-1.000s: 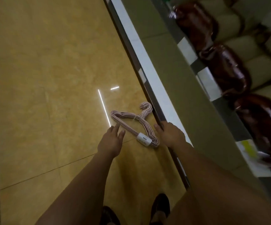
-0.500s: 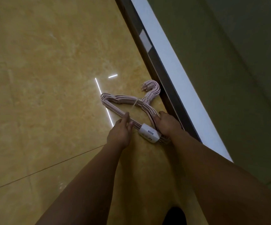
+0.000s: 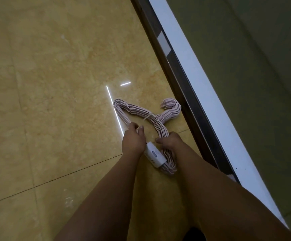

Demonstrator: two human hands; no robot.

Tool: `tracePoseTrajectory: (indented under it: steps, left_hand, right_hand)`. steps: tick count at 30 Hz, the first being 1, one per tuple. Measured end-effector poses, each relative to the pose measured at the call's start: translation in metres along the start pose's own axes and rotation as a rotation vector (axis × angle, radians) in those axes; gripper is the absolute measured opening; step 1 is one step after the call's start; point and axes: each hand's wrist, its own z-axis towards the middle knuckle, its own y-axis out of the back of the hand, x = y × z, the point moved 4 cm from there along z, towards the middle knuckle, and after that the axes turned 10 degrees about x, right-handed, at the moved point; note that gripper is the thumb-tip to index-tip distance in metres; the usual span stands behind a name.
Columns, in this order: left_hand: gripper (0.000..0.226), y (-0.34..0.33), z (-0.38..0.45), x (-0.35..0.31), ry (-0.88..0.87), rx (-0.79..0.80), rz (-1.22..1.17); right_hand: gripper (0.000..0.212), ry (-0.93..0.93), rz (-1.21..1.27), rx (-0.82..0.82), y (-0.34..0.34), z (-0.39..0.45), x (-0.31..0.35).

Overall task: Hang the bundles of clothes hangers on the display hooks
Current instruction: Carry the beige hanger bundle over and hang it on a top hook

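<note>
Left hand curls round the bottom bar of the pink hanger bundle, right hand grips its sloping shoulder beside the white paper label, though finger detail is dim, the bundle lying on the yellow tiled floor near the shelf base.

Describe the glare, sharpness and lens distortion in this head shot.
Head view: two bright white streaks of reflected light glare off the glossy tan floor tile just beyond the bundle of pink hangers; the bundle and both hands, left hand and right hand, are fairly sharp; the forearms at the bottom loom large from the wide angle; the right side is dim.
</note>
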Motion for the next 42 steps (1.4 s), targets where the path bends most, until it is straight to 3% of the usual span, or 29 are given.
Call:
tracePoseTrajectory:
  steps: [4, 9, 12, 17, 20, 23, 29, 36, 42]
  left_hand:
    - [0.029, 0.021, -0.004, 0.000, -0.031, 0.012, 0.111]
    - [0.036, 0.044, -0.011, -0.009, -0.009, -0.014, 0.086]
    - [0.052, 0.070, -0.020, -0.022, 0.020, -0.072, 0.109]
    - [0.066, 0.131, -0.063, -0.054, -0.024, -0.192, 0.413]
    - [0.074, 0.167, -0.100, -0.082, 0.024, -0.113, 0.516]
    - [0.067, 0.211, -0.142, -0.116, 0.036, -0.052, 0.589]
    - [0.038, 0.317, -0.236, -0.186, -0.047, -0.039, 0.409]
    - [0.017, 0.419, -0.346, -0.233, -0.028, -0.214, 0.406]
    - [0.015, 0.476, -0.427, -0.232, 0.018, -0.300, 0.319]
  right_hand:
    - [0.048, -0.071, 0.102, -0.023, -0.019, -0.004, 0.000]
    - [0.027, -0.045, 0.033, -0.085, -0.024, -0.021, 0.011]
    - [0.025, 0.017, -0.124, -0.137, -0.014, -0.043, 0.028]
    - [0.019, 0.172, -0.441, -0.240, 0.018, -0.123, 0.067]
    - [0.016, 0.288, -0.623, -0.287, 0.043, -0.190, 0.099]
    - [0.016, 0.408, -0.723, -0.319, 0.068, -0.262, 0.134]
    - [0.018, 0.554, -0.817, -0.202, 0.091, -0.404, 0.193]
    - [0.011, 0.613, -0.837, -0.156, 0.086, -0.541, 0.248]
    - [0.018, 0.607, -0.897, -0.188, 0.053, -0.635, 0.279]
